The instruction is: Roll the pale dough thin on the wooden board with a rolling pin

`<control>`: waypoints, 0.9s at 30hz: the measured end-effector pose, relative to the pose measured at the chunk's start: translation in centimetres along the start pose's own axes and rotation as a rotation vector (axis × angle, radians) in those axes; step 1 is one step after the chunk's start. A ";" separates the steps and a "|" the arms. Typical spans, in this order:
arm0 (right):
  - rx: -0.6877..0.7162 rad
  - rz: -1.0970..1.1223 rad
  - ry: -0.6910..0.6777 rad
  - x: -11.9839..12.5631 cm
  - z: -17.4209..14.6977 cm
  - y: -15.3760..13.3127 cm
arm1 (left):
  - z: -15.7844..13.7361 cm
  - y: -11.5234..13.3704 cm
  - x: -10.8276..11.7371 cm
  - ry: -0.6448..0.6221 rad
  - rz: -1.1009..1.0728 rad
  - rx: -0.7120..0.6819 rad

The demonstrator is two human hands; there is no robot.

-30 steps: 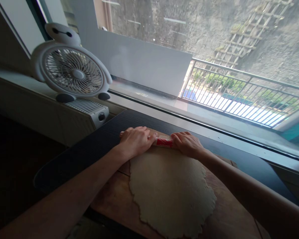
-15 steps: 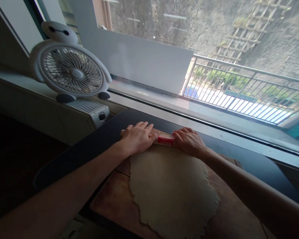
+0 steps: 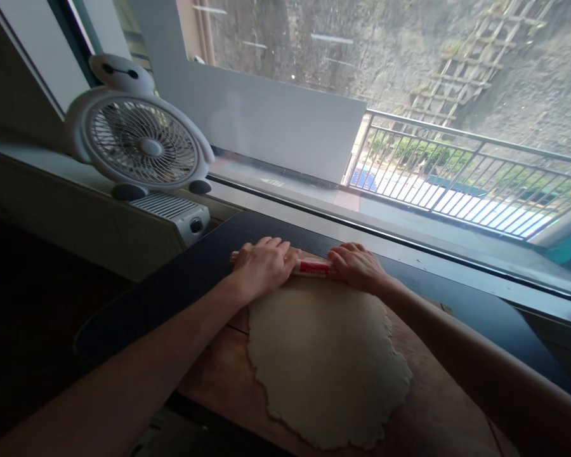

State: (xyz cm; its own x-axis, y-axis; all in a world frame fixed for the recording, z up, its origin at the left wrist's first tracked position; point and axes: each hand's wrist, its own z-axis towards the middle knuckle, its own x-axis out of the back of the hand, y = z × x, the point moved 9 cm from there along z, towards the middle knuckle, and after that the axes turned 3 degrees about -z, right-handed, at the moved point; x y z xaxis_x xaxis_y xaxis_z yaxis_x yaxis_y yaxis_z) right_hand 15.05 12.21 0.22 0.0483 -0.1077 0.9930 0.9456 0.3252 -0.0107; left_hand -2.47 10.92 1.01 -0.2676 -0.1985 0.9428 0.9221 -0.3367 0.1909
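A wooden rolling pin [image 3: 314, 268] with a red label lies across the far edge of a wide, flat sheet of dough [image 3: 328, 362]. My left hand [image 3: 265, 263] presses over the pin's left part, fingers curled down across it. On the right part rests my right hand [image 3: 356, 265], its fingers bent over the wood. Only the labelled middle and the left tip of the pin show; my hands cover the rest. The dough has ragged edges and lies on a brown wooden board [image 3: 219, 374].
The board sits on a dark table [image 3: 181, 298] with rounded corners, beside a window sill [image 3: 304, 231]. A white character-shaped fan [image 3: 150, 147] stands at the left on a ledge. Through the window a metal railing [image 3: 461, 171] shows.
The pin has turned a little under my hands, its red label now facing differently. Both hands stay on it near the far edge of the dough. The view has shifted slightly.
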 end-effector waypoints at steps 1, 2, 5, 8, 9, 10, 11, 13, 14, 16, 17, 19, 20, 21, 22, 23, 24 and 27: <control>0.051 0.001 0.022 0.2 -1.3 -0.7 | -2.2 0.9 0.6 0.057 0.006 -0.044; 0.086 0.001 0.051 0.4 -2.1 -1.1 | -4.1 1.5 1.2 0.107 0.009 -0.058; 0.058 0.002 0.087 0.7 -1.1 -1.3 | -7.6 2.8 1.8 0.121 0.000 -0.100; -0.042 0.024 0.042 0.0 4.0 -1.6 | -7.5 2.1 2.4 0.131 0.057 -0.088; -0.062 0.035 0.033 -0.1 5.8 -2.2 | -7.2 1.6 2.7 0.136 0.089 -0.071; -0.069 0.044 0.034 -0.1 7.3 -2.9 | -7.0 1.0 3.0 0.138 0.120 -0.053; -0.063 0.052 0.043 -0.1 8.4 -3.8 | -6.9 0.5 3.2 0.139 0.144 -0.041; -0.026 0.071 0.058 0.0 9.0 -5.3 | -7.5 0.2 3.7 0.140 0.163 -0.042; 0.007 0.079 0.062 0.0 8.5 -5.9 | -8.2 0.5 3.9 0.142 0.157 -0.056; 0.100 0.085 0.059 -0.2 6.4 -6.5 | -9.7 1.5 4.0 0.140 0.133 -0.089; 0.150 0.084 0.053 -0.2 5.1 -6.5 | -10.3 2.0 4.0 0.142 0.121 -0.099; 0.230 0.071 0.038 -0.3 3.0 -6.2 | -11.1 2.7 4.0 0.150 0.106 -0.101; 0.247 0.061 0.030 -0.3 2.6 -6.0 | -11.2 2.8 4.0 0.154 0.100 -0.096; 0.238 0.052 0.020 -0.3 2.7 -5.9 | -11.1 2.7 4.0 0.160 0.094 -0.089; 0.210 0.047 0.006 -0.4 3.2 -5.8 | -10.9 2.4 4.1 0.165 0.087 -0.081; 0.172 0.046 -0.006 -0.5 4.1 -6.0 | -10.5 1.9 4.1 0.165 0.082 -0.069; 0.132 0.049 -0.014 -0.7 5.3 -6.3 | -10.1 1.2 4.2 0.164 0.079 -0.051; 0.057 0.069 -0.010 -0.7 8.8 -8.2 | -9.3 -0.6 4.4 0.142 0.080 0.007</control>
State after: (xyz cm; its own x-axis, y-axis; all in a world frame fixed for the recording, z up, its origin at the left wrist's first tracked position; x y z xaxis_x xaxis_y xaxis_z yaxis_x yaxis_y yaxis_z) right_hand 4.41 17.84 0.60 0.1094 -0.0736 0.9913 0.9202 0.3847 -0.0730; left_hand -6.77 1.71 2.53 -0.2295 -0.3528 0.9071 0.9438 -0.3082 0.1189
